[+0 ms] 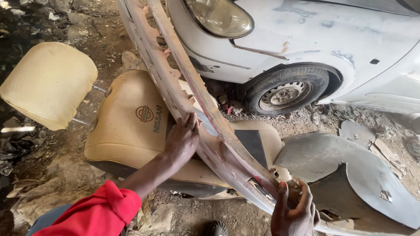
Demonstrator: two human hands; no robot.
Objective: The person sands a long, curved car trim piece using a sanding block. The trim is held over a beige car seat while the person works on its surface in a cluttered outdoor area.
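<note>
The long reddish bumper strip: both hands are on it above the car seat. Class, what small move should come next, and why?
Probably slide the left hand a little farther up the bumper strip. The right hand grips its near end, the left presses on its middle, and the long upper stretch runs unsupported toward the white car, so a higher grip should steady it over the tan car seat.

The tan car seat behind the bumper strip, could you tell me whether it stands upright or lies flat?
Flat. The car seat lies on its back on the dirt ground, its headrest pointing sideways.
</note>
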